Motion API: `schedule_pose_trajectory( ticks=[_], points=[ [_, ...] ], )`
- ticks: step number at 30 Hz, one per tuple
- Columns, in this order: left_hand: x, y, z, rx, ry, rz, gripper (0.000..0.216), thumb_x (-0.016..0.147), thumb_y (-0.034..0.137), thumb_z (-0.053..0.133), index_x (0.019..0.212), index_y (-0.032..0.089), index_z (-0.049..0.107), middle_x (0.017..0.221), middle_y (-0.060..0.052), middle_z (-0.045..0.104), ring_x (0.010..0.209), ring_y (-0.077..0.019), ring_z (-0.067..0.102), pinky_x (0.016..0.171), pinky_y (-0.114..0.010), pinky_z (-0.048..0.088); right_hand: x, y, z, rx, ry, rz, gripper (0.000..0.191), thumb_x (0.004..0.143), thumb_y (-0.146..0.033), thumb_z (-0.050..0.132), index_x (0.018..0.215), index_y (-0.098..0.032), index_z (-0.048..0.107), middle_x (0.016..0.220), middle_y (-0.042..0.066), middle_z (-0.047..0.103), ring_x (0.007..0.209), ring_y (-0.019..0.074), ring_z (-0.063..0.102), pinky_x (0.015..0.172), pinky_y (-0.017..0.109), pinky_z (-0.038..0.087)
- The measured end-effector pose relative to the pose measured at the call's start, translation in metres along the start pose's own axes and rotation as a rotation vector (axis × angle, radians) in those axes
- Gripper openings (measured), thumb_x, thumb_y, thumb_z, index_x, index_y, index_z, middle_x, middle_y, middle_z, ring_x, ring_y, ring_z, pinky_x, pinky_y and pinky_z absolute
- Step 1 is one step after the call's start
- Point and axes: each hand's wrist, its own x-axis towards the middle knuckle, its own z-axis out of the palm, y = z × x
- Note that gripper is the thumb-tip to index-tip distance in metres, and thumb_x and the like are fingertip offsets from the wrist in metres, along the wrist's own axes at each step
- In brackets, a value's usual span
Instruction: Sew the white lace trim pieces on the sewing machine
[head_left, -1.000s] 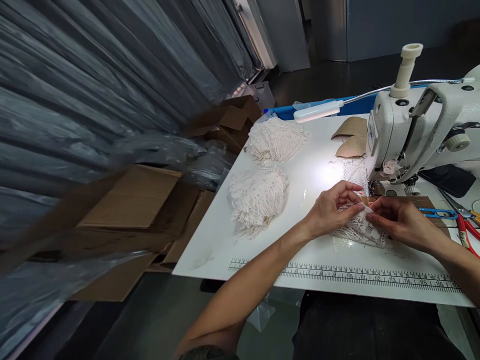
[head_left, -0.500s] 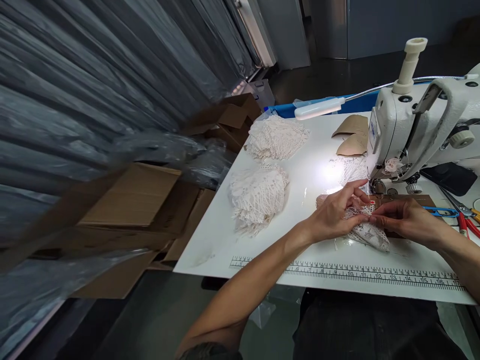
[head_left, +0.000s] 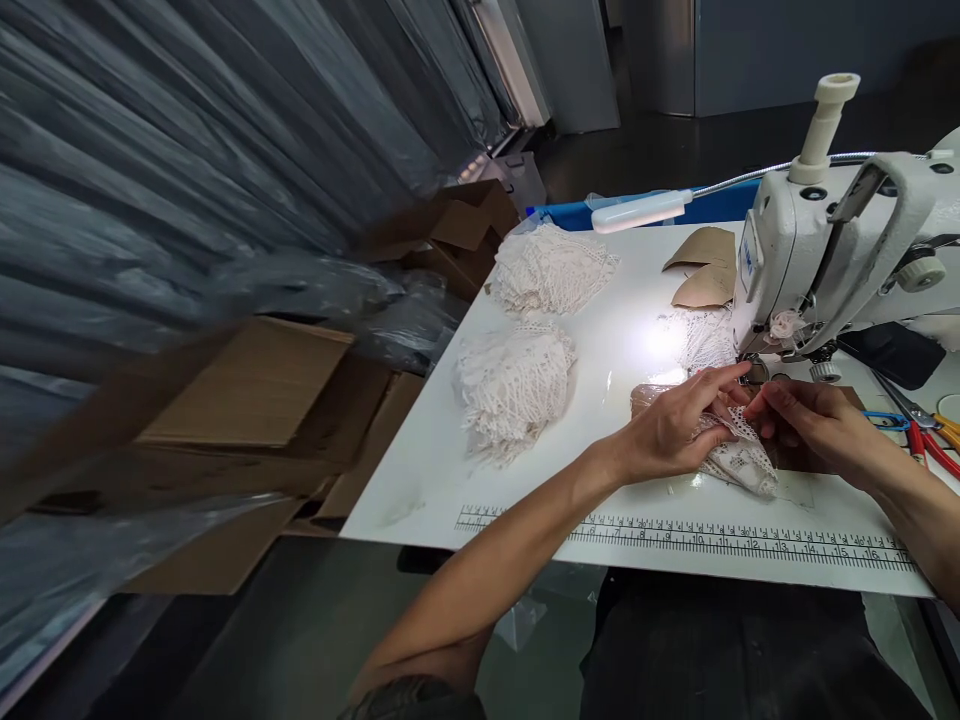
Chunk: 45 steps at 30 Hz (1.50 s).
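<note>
My left hand point(head_left: 675, 425) and my right hand point(head_left: 810, 425) both pinch a white lace piece point(head_left: 739, 455) on the white table point(head_left: 615, 350). The fingertips of both hands sit close to the needle plate of the white sewing machine point(head_left: 840, 250). A tan fabric piece point(head_left: 652, 398) lies under the lace, just behind my left hand. More lace point(head_left: 701, 335) lies lit up behind the presser foot.
Two heaps of white lace pieces point(head_left: 517, 385) point(head_left: 551, 268) lie at the table's left. Tan cut pieces point(head_left: 705, 268) sit by the machine head. Scissors and red-handled pliers point(head_left: 926, 435) lie at the right. Cardboard boxes point(head_left: 255, 400) stand on the floor left of the table. A printed ruler point(head_left: 675, 540) runs along the front edge.
Both hands have slid the lace piece away from me and up to the machine's needle. The tan fabric piece has come into view behind my left hand.
</note>
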Motion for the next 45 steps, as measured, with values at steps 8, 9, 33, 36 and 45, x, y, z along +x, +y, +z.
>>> schedule_pose_trajectory(
  ticks=[8,9,33,36,45],
  points=[
    [0.004,-0.004,0.001,0.186,0.104,0.267,0.022,0.086,0.005,0.048,0.073,0.017,0.062,0.086,-0.006,0.065,0.080,-0.0122,0.064,0.065,-0.023,0.056,-0.004,0.016,-0.002,-0.180,-0.048,-0.143,0.055,0.079,-0.069,0.058,0.084,-0.015,0.067,0.068,0.003,0.057,0.059,0.0104,0.045,0.050,0.024,0.033],
    [0.004,-0.005,0.001,0.187,0.107,0.273,0.023,0.086,0.005,0.048,0.071,0.017,0.062,0.086,-0.006,0.065,0.079,-0.0119,0.064,0.064,-0.022,0.055,-0.004,0.017,-0.003,-0.201,-0.033,-0.169,0.051,0.081,-0.065,0.058,0.086,-0.016,0.068,0.074,0.005,0.061,0.064,0.0121,0.050,0.054,0.025,0.037],
    [0.002,-0.006,0.006,0.192,0.139,0.193,0.010,0.089,0.017,0.059,0.087,0.017,0.049,0.081,-0.001,0.064,0.074,-0.0101,0.064,0.063,-0.021,0.057,-0.008,0.011,0.010,-0.112,-0.059,-0.153,0.059,0.083,-0.075,0.047,0.083,-0.017,0.048,0.065,-0.003,0.038,0.056,0.0077,0.031,0.049,0.023,0.026],
    [0.001,-0.003,0.004,0.029,0.093,-0.024,0.015,0.087,0.020,0.060,0.095,0.018,0.048,0.086,-0.002,0.068,0.078,-0.0118,0.068,0.070,-0.025,0.059,-0.007,0.013,0.010,-0.174,-0.016,-0.106,0.065,0.077,-0.081,0.047,0.082,-0.016,0.050,0.065,-0.003,0.038,0.056,0.0076,0.032,0.049,0.022,0.027],
    [0.002,0.002,-0.005,-0.013,0.034,-0.285,0.024,0.082,0.021,0.065,0.100,0.018,0.049,0.089,-0.004,0.074,0.087,-0.0181,0.071,0.079,-0.035,0.056,-0.010,-0.002,0.005,0.110,-0.061,0.052,0.065,0.064,-0.078,0.066,0.077,-0.016,0.050,0.059,-0.004,0.040,0.051,0.0059,0.033,0.045,0.021,0.024]
  ],
)
